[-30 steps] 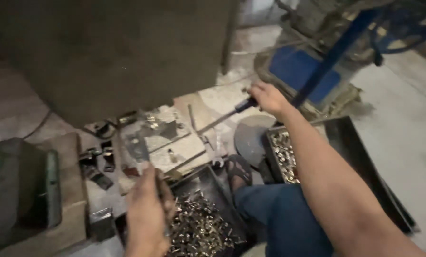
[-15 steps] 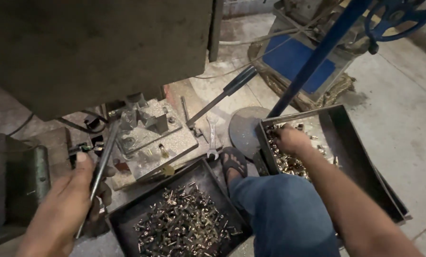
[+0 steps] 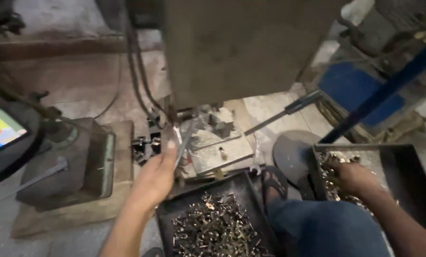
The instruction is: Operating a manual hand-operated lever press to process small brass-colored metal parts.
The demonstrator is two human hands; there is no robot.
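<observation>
- Metal rod [image 3: 184, 143]: seen from my head camera, it runs slanting from my left hand [image 3: 157, 177] up toward the press bed [image 3: 217, 145], just under the big grey machine body [image 3: 241, 47].
- My left hand is closed around the rod's lower end, thumb on top.
- My right hand [image 3: 353, 177] reaches into the right tray [image 3: 412, 176], fingers down among small metal parts [image 3: 332, 164]; whether it grips any, I cannot tell.
- A second black tray [image 3: 168, 214] of small metal pieces sits by my knee, below my left hand.
- A long lever handle [image 3: 284, 112] slants up beside the bed.
</observation>
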